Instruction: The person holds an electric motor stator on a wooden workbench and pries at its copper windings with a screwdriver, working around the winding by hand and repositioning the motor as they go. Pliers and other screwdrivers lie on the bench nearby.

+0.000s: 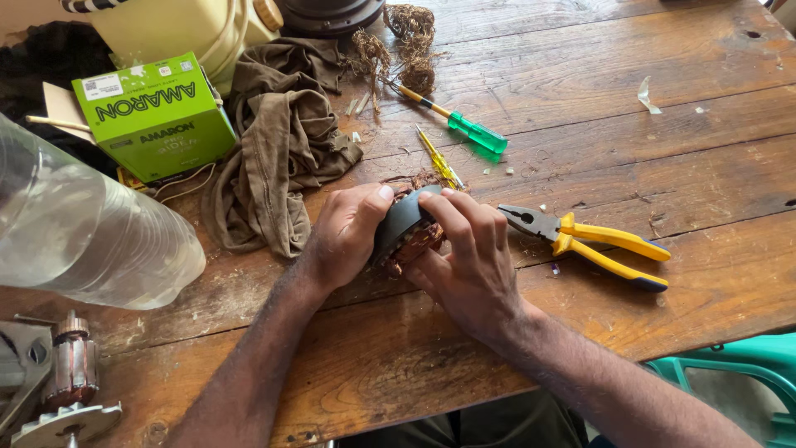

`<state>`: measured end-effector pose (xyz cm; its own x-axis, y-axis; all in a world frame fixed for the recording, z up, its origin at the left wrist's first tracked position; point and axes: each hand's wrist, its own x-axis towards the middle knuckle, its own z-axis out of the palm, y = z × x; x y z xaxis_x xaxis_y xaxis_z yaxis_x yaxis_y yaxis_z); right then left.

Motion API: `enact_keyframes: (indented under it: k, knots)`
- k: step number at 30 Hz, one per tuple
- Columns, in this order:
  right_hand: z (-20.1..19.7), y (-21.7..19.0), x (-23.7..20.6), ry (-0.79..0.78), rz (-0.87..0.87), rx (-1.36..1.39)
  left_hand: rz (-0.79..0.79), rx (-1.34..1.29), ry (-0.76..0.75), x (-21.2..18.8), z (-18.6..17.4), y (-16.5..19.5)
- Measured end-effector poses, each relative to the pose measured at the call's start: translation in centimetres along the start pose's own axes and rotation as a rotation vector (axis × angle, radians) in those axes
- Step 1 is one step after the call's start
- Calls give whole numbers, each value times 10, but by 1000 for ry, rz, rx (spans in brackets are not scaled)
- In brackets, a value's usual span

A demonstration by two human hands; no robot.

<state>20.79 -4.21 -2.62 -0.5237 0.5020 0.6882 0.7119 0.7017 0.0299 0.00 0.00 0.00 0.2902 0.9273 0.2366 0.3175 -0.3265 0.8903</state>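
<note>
Head view: on a worn wooden table (630, 50), mid-surface toward the near edge, left hand (344, 236) and right hand (473, 261) both clasp a dark motor stator (404, 226) with copper windings. Pressed fingers could nick the fine wire or let it roll; the pliers (590, 244) just beside the right hand could be knocked.

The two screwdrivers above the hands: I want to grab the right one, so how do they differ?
The green-handled screwdriver is thicker and lies farther from the hands, near the tangle of wire scraps. The yellow screwdriver is slimmer, and its lower end reaches the right hand. The green one slants down to the right, the yellow one more steeply. Both lie loose on the wooden table, unheld.
</note>
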Motion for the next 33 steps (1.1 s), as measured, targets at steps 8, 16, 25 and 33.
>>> enact_keyframes:
  k: [8, 16, 25, 33]
  knots:
    - [-20, -6, 14, -43, -11, 131, 110, -21, 10, 0, -1, 10]
    - [-28, -3, 18, -90, -3, 141, 84, 37, -2, 3, -1, 4]
    - [-16, -2, 15, -21, 1, 116, 202, 27, 64, 3, 3, 0]
    - [1, -5, 12, 92, 31, 102, 163, 42, 95, 2, 3, 6]
